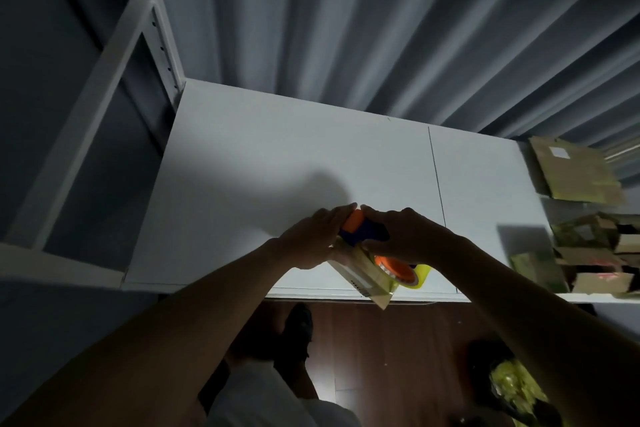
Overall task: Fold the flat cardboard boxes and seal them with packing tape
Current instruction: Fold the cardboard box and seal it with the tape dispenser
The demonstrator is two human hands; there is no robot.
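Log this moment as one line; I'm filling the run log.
left hand: holds small box | right hand: grips tape dispenser | stage: taping | cardboard pile: table's right

A white table spreads out beyond the hands, its top split by a thin dark seam to their right. Behind it, farther from the hands, hangs a grey pleated curtain. Up and to the left of the hands stands a white metal rack against a dark wall. Below the hands lies a dark wooden floor; the light is dim
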